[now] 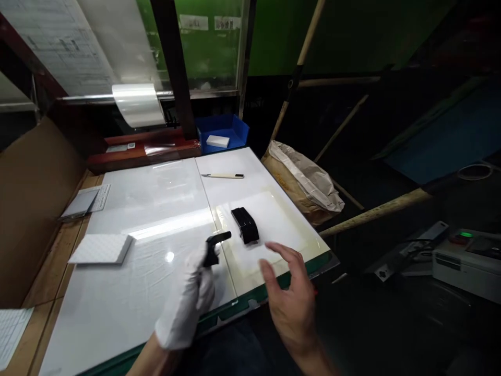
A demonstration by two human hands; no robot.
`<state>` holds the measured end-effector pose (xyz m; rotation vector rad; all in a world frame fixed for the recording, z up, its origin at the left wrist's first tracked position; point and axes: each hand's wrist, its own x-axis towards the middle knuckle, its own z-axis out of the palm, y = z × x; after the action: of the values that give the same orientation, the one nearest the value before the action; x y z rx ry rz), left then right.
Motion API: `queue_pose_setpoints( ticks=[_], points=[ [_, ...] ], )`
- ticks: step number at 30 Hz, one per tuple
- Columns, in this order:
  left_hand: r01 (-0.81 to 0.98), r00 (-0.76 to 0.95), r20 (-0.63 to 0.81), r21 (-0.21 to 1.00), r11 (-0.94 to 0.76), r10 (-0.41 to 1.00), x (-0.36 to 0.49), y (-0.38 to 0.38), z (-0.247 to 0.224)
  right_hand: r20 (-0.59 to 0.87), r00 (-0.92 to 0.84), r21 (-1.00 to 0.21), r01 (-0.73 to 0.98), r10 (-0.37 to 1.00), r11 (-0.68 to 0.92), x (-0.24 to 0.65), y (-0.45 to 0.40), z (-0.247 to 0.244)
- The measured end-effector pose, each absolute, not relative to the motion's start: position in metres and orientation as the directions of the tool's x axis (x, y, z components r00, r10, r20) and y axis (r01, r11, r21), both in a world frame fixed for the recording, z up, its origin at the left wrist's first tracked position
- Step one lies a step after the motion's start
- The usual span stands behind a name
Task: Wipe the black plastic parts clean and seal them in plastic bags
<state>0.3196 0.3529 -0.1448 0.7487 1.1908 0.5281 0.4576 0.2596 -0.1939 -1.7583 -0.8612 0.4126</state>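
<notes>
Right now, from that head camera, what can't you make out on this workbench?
- The black item in the gloved left hand: the white glove hides much of it, so what it is stays unclear.
- The paper sheet at lower left: cut off by the frame edge, print too small to read.
- The machine at right: cut off by the edge, its top too dark to read.

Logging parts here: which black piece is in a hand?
The small angled black piece in the white-gloved left hand; the glossy black block lies on the white panel.
</notes>
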Motion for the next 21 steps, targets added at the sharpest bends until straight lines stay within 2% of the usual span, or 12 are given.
queue_pose_setpoints(
  ticks=[2, 4, 7, 11, 14, 16, 18, 21],
  points=[
    [-0.223, 0.268, -0.650, 0.676, 0.703, 0.711, 0.290, 0.337, -0.133, -0.080, 0.619, -0.981, 0.088, 0.782, -0.170, 0.447, 0.256, -0.179],
    [-0.313, 0.232, -0.689, 0.616, 0.723, 0.687, 0.262, 0.323, -0.122, -0.302, 0.373, -0.951, -0.179, 0.877, -0.252, 0.432, 0.261, -0.167],
    [-0.329, 0.172, -0.741, 0.578, 0.747, 0.649, 0.225, 0.304, -0.112, -0.382, 0.035, -0.866, -0.361, 0.923, -0.345, 0.405, 0.276, -0.155],
    [-0.370, 0.024, -0.692, 0.665, 0.649, 0.722, 0.191, 0.281, -0.115, -0.428, -0.128, -0.822, -0.357, 0.895, -0.444, 0.372, 0.284, -0.147],
    [-0.370, 0.058, -0.718, 0.630, 0.683, 0.694, 0.174, 0.272, -0.118, -0.453, -0.138, -0.809, -0.352, 0.881, -0.471, 0.352, 0.280, -0.149],
    [-0.286, 0.035, -0.703, 0.674, 0.681, 0.710, 0.163, 0.270, -0.116, -0.450, -0.133, -0.817, -0.338, 0.883, -0.467, 0.343, 0.278, -0.151],
    [-0.114, -0.040, -0.635, 0.770, 0.628, 0.771, 0.151, 0.270, -0.112, -0.439, -0.151, -0.843, -0.271, 0.885, -0.465, 0.338, 0.282, -0.151],
    [0.045, -0.184, -0.525, 0.840, 0.541, 0.831, 0.129, 0.268, -0.106, -0.349, -0.288, -0.911, -0.118, 0.892, -0.395, 0.329, 0.309, -0.147]
  ],
)
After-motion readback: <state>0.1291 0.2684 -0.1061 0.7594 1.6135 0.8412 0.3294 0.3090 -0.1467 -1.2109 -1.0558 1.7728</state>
